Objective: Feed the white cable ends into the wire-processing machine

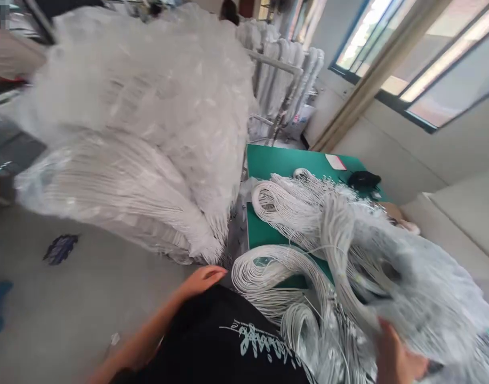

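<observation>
My right hand [400, 354], blurred, is closed around a long bundle of thin white cables [340, 250] at the lower right. The bundle arches up from my fist over other coils. My left hand [204, 280] is beside my black shirt, fingers loosely curved with a gap at the thumb and nothing visible in it. Just right of it, a looped coil of white cables [268, 266] lies at the edge of the green table [264, 234]. Above my left hand hang the gathered ends of cables in a large plastic-wrapped bundle [124, 176].
More cable bundles in clear plastic [424, 288] cover the table's right side. A black object [364, 180] and a white-and-red card [335, 161] lie at its far end. Behind stands a metal rack [274, 61] hung with wrapped cables. A dark patterned object [61, 249] is on the floor.
</observation>
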A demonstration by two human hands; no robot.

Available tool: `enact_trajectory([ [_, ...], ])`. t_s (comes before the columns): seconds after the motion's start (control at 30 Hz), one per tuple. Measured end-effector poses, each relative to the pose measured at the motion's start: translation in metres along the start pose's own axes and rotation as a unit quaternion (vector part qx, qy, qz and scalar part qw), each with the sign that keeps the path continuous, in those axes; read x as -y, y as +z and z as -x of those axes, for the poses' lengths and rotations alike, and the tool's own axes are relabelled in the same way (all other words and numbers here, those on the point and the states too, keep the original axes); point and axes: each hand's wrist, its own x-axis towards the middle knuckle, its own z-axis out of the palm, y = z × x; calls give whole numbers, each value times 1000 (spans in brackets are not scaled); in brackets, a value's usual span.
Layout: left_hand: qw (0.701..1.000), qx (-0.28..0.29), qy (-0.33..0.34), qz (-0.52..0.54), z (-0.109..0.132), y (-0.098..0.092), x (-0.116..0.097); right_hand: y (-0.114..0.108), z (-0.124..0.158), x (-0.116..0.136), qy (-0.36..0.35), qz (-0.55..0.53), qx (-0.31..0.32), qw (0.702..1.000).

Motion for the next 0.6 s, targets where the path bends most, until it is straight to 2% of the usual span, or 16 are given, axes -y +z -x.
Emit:
enact_trajectory([
  [0.03, 997, 71, 41, -13, -17, 22, -24, 0, 17, -2, 26, -40, -61, 997],
  [0.07, 978, 156, 133, -45, -33, 49, -49, -2, 34, -5, 33, -64, -62, 995],
  [0.13, 923, 266, 267, -82, -57, 113, -93, -8, 72, -10, -4, -51, -72, 996],
  [0.17, 897, 315, 296, -91, -64, 147, -109, -11, 91, -15, -30, -37, -72, 996],
  [0.2, 886, 348, 294, -88, -67, 179, -120, -13, 111, -21, -51, -15, -68, 996],
  [0.27, 862, 453, 217, -63, -68, 232, -122, -9, 146, -38, -57, 32, -32, 997],
  [0.33, 820, 570, 48, 3, -64, 267, -101, 5, 174, -58, -29, 62, 29, 997],
  [0.37, 793, 605, -50, 48, -62, 278, -86, 13, 184, -68, -17, 58, 51, 997],
  [0.4, 771, 614, -142, 89, -61, 286, -69, 22, 191, -77, -12, 38, 66, 997],
  [0.43, 764, 599, -204, 125, -60, 291, -52, 29, 195, -85, -16, 8, 74, 997],
  [0.47, 760, 588, -238, 143, -59, 295, -37, 33, 197, -92, -28, -27, 78, 996],
  [0.53, 762, 573, -260, 157, -57, 299, -17, 34, 197, -102, -63, -91, 107, 988],
  [0.6, 755, 580, -258, 164, -57, 297, -11, 24, 193, -108, -56, -163, 179, 969],
])
